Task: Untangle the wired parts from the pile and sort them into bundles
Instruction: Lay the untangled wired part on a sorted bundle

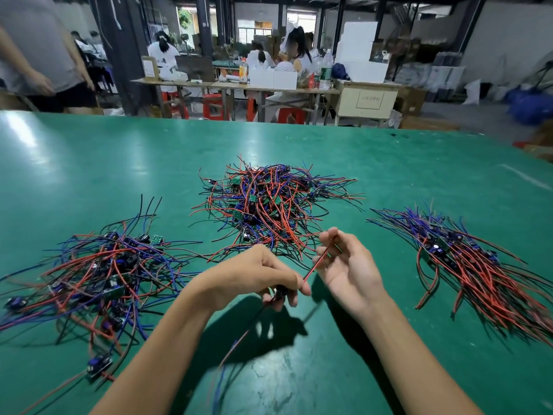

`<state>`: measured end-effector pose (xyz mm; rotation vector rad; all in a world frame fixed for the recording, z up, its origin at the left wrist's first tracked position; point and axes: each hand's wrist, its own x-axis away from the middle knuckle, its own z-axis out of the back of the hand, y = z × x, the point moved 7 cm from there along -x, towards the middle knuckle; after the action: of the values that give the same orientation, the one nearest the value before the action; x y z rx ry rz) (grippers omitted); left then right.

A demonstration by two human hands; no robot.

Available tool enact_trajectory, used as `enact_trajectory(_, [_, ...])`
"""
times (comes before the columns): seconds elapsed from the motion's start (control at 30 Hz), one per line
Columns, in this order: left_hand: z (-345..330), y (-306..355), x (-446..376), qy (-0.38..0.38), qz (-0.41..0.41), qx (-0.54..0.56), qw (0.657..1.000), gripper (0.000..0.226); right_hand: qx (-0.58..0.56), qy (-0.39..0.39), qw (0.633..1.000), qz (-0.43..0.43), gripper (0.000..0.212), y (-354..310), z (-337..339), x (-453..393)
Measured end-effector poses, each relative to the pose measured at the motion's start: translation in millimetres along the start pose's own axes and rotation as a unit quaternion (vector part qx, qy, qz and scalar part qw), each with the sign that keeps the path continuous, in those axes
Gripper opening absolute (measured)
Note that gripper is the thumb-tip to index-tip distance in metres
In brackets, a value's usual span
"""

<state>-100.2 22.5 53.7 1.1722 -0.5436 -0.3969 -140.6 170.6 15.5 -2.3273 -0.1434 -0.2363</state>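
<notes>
Your left hand [269, 277] grips one wired part [279, 292] at its dark component, fingers curled round it. Its red lead [317, 262] runs up toward 1 o'clock into your right hand [344, 265], whose thumb and fingertips pinch the wire near its end; other leads trail blurred toward 7 o'clock beneath the left hand. Both hands hover above the green tabletop [374, 163]. The tangled pile [269, 202] lies at 12 o'clock, just beyond the hands. A loose bundle [98, 274] lies at 9 o'clock. A combed bundle [475, 262], its wires roughly parallel, lies at 3 o'clock, well apart.
</notes>
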Motion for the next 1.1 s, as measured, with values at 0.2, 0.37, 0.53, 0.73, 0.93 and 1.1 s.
enact_trajectory(0.2, [21,-5,-6,0.135,0.021,0.17,0.976,0.019,0.186,-0.04,0.981,0.035,0.035,0,-1,-1])
enact_trajectory(0.37, [36,-11,-6,0.235,-0.019,0.429,0.872,0.015,0.438,-0.11,0.858,0.246,0.024,8,-28,18])
enact_trajectory(0.53, [30,-14,-8,0.26,-0.029,0.467,0.844,0.02,0.334,-0.116,0.894,0.275,0.017,0,-37,30])
enact_trajectory(0.73, [22,-8,-14,0.257,-0.073,0.419,0.868,0.027,0.269,-0.017,0.935,0.23,0.017,-7,-27,25])
enact_trajectory(0.93, [19,10,-7,0.279,-0.177,0.294,0.897,0.02,0.205,-0.023,0.973,0.101,0.015,-6,-20,18])
enact_trajectory(1.1, [15,16,-10,0.222,-0.202,0.195,0.934,0.034,0.154,-0.098,0.983,0.029,0.02,-6,-22,17])
